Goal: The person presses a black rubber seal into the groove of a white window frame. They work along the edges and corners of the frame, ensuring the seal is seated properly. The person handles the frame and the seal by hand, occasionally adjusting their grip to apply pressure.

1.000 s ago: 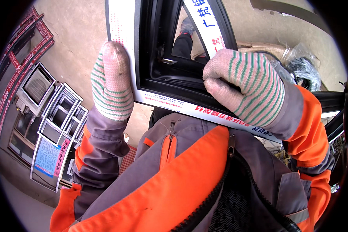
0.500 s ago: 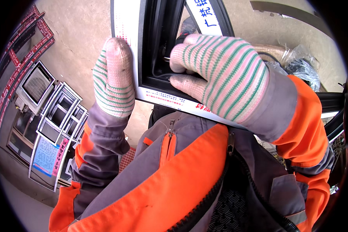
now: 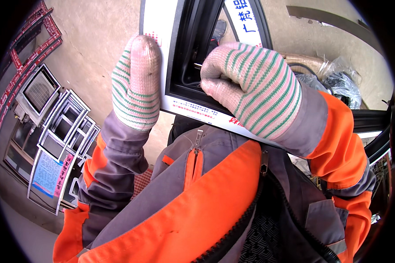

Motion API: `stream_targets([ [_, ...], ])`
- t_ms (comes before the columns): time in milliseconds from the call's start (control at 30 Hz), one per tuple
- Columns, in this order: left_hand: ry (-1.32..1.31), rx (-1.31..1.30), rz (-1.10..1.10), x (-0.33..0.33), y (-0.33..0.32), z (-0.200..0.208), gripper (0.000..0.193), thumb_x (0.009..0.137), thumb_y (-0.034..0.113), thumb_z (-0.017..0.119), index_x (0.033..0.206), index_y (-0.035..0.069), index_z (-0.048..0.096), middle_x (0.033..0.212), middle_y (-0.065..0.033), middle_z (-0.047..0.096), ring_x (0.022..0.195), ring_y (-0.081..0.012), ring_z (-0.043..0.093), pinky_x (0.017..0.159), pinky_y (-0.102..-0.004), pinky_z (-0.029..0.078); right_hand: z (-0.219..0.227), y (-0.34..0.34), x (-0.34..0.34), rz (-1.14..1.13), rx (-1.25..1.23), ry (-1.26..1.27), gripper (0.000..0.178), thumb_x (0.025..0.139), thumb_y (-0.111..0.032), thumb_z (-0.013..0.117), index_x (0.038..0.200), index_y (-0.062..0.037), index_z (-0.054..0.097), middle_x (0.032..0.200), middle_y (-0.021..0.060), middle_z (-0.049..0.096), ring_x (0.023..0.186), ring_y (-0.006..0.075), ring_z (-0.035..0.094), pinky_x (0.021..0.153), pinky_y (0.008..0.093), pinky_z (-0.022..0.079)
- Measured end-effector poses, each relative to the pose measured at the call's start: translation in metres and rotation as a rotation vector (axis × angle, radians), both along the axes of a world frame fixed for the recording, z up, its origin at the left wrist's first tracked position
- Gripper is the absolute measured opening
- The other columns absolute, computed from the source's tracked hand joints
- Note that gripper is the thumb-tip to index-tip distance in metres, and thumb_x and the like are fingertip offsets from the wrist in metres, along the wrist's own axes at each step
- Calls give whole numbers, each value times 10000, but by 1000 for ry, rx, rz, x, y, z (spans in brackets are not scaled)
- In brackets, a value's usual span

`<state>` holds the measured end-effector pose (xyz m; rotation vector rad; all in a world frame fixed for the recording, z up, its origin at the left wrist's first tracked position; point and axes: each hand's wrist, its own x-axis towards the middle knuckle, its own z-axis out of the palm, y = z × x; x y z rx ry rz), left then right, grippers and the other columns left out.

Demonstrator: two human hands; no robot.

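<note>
A black metal profile frame [image 3: 175, 52], faced with white printed film, stands in front of me with one corner close to my chest. My left hand [image 3: 138, 83], in a pink and green striped knit glove, grips its left outer edge, thumb straight along the side; the other fingertips are hidden. My right hand [image 3: 252, 87], gloved alike, is over the near bar, fingers closed in a pinch beside the inner corner. A short thin metal tip [image 3: 197, 66] shows by those fingers; what they hold is hidden. A thin black strip [image 3: 188, 83] curves inside the corner.
At left are a boxy unit with a grille [image 3: 40, 93], several white-edged frames [image 3: 66, 116] and a red-wrapped frame [image 3: 52, 41]. Clear plastic wrapping [image 3: 344, 81] lies on the right, below a long curved strip [image 3: 333, 19]. A shoe [image 3: 220, 29] shows beyond the frame.
The frame and my left hand have shifted slightly right and up in view. My right fingers have drawn together into a tighter pinch, a little farther from the corner's inner strip.
</note>
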<state>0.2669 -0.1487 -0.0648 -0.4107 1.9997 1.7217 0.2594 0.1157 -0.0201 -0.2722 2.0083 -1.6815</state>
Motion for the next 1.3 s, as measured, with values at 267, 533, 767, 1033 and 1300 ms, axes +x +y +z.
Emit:
stream_targets([
  [267, -84, -181, -20, -17, 39, 55, 464, 1173, 374, 479, 1414, -12, 570, 1327, -78, 656, 1241, -129, 615, 1104, -289, 483, -17, -2, 5, 69, 66, 83, 90, 969, -75, 731, 989, 2, 690, 863, 130, 665, 804, 299, 692, 751, 382, 554],
  [533, -38, -87, -14, -14, 35, 50, 475, 1157, 412, 511, 1373, 1, 612, 1256, -79, 691, 1155, -133, 663, 1018, -290, 547, -17, -7, 3, 52, 45, 69, 98, 946, -83, 741, 978, -14, 680, 839, 143, 661, 788, 318, 681, 738, 398, 544],
  [767, -53, -280, -13, -18, 44, 44, 561, 1134, 494, 520, 1373, 2, 645, 1201, -72, 721, 1051, -123, 679, 952, -291, 556, -18, 19, 0, 85, 35, 41, 108, 977, -76, 703, 1050, 2, 693, 896, 177, 683, 851, 332, 701, 799, 406, 567],
  [1033, 321, -413, -241, -17, 34, 48, 599, 1103, 363, 597, 1538, -38, 498, 1332, -140, 672, 1213, -208, 632, 1083, -350, 486, 1, 88, 33, 254, 318, 69, 222, 990, -123, 716, 1132, 45, 688, 996, 154, 696, 904, 296, 702, 843, 394, 569],
  [1300, 812, -828, -1478, -50, 48, 115, 981, 676, 576, 899, 1463, 60, 619, 1503, -144, 606, 1490, -398, 477, 1249, -619, 297, 17, 147, 63, 123, 276, -227, 306, 1117, -242, 581, 1180, 41, 679, 960, 123, 680, 883, 221, 668, 838, 350, 533],
])
